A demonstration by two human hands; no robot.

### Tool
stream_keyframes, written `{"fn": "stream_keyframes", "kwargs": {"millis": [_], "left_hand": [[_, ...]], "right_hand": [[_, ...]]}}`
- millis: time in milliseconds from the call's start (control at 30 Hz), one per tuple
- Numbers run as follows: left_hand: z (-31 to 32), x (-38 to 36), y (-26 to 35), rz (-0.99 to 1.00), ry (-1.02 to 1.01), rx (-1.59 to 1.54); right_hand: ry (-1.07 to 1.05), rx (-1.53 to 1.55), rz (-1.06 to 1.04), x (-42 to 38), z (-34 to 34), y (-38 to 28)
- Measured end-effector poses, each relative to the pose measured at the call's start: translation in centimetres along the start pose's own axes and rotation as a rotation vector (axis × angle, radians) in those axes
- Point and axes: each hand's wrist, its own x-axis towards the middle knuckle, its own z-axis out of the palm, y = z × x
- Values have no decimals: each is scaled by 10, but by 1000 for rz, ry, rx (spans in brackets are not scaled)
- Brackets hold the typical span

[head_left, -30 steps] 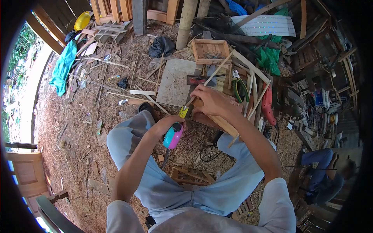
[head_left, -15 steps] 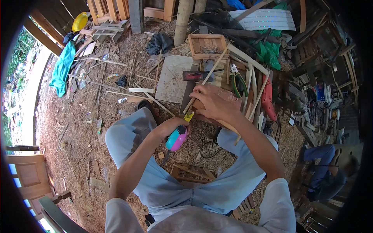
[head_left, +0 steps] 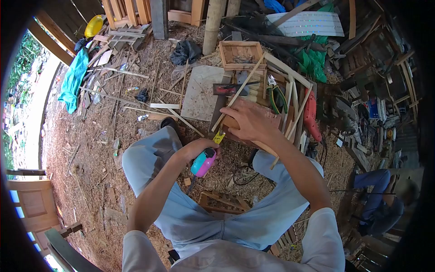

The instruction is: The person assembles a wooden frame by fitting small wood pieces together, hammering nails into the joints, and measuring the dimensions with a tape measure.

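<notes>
The left hand (head_left: pixel 202 148) is gripping a rounded turquoise-and-pink tape measure (head_left: pixel 204 162) above the shaving-strewn ground (head_left: pixel 154 97), its yellow metal blade (head_left: pixel 219 137) reaching near a thin pale wooden strip (head_left: pixel 240 92), which the right hand (head_left: pixel 247 120) is touching with bent fingers, its grip unclear.

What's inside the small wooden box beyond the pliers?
Inside the open wooden box lie scattered thin, dark bits, too small to identify. They hide parts of its floor, so anything underneath can't be seen.
</notes>
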Motion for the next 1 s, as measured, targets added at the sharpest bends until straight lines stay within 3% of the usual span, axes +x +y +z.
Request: {"fn": "stream_keyframes", "kwargs": {"millis": [167, 567, 733, 1000], "left_hand": [[-2, 2, -1, 26, -47, 1], [-3, 1, 2, 58, -43, 110], [8, -3, 10, 6, 72, 4], [-2, 3, 6, -23, 12, -100]], "right_hand": [[129, 13, -118, 1, 7, 8], [16, -11, -66, -1, -7, -2], [-6, 24, -49, -2, -11, -8], [21, 33, -73, -1, -3, -4]]}}
